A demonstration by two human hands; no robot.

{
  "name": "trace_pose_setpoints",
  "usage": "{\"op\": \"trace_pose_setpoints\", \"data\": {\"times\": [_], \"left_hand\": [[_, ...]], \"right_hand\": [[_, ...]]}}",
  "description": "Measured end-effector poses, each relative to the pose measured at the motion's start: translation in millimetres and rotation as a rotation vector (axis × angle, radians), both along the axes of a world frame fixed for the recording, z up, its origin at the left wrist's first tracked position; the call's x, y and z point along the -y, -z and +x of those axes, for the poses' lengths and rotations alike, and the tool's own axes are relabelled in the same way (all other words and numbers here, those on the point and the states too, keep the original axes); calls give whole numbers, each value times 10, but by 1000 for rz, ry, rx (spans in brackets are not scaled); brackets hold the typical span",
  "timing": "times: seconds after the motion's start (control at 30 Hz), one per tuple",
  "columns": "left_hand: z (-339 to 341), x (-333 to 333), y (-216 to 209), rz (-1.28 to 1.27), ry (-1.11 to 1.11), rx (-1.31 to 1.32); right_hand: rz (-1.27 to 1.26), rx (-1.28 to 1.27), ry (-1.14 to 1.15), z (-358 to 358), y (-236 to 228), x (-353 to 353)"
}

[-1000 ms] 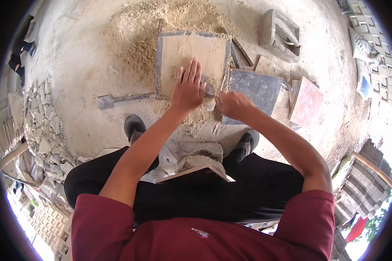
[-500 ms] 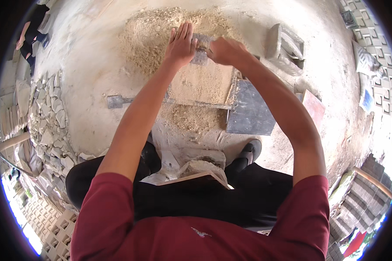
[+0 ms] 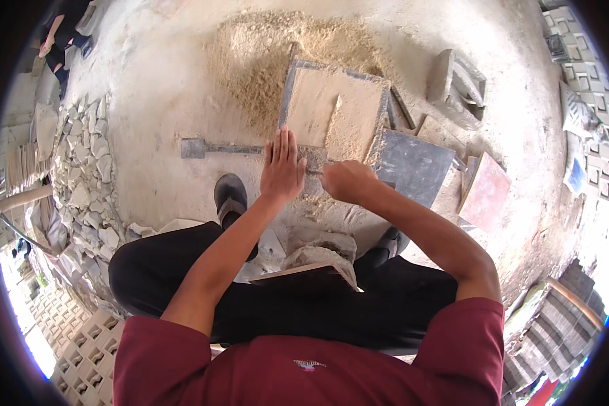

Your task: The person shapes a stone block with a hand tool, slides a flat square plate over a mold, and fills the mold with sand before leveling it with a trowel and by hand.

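A dark square mould frame [image 3: 287, 95] lies on the ground, filled with pale sandy powder [image 3: 311, 101]. Most of the fill looks smooth, with a rougher, thicker patch toward the right. At the frame's near edge, my right hand [image 3: 348, 181] is closed around the handle of a flat metal trowel [image 3: 312, 162]; its grip is largely hidden by the fingers. My left hand [image 3: 284, 168] lies flat with its fingers stretched forward, at the left end of the trowel blade. A long bar [image 3: 233, 148] with a square end sticks out left along the near edge.
Loose sandy powder [image 3: 250, 74] is heaped beyond the mould. To the right are a dark board [image 3: 413, 166], a reddish slab [image 3: 486, 193] and a grey hollow box-shaped block [image 3: 446, 91]. Broken pieces [image 3: 81, 162] pile up at left. Another person [image 3: 61, 37] is at the far left.
Both hands and the trowel have come from the mould's far edge to its near edge. A smoothed surface now shows across much of the fill. My view has shifted slightly.
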State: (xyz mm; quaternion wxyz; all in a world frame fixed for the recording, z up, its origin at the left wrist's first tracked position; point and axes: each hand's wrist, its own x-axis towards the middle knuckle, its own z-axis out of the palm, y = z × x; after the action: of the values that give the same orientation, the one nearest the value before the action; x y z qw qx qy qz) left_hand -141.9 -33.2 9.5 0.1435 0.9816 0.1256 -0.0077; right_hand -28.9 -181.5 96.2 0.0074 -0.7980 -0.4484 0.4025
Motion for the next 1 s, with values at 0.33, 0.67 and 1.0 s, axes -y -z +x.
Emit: {"op": "trace_pose_setpoints", "data": {"times": [0.33,0.67,1.0], "left_hand": [[1582,24,144,9,50,214],[268,771,-90,-57,106,-11],[1985,468,76,8,172,263]], "right_hand": [[45,313,85,1302,-116,6],[-111,23,125,105,-224,759],[-6,331,199,1504,-133,503]]}}
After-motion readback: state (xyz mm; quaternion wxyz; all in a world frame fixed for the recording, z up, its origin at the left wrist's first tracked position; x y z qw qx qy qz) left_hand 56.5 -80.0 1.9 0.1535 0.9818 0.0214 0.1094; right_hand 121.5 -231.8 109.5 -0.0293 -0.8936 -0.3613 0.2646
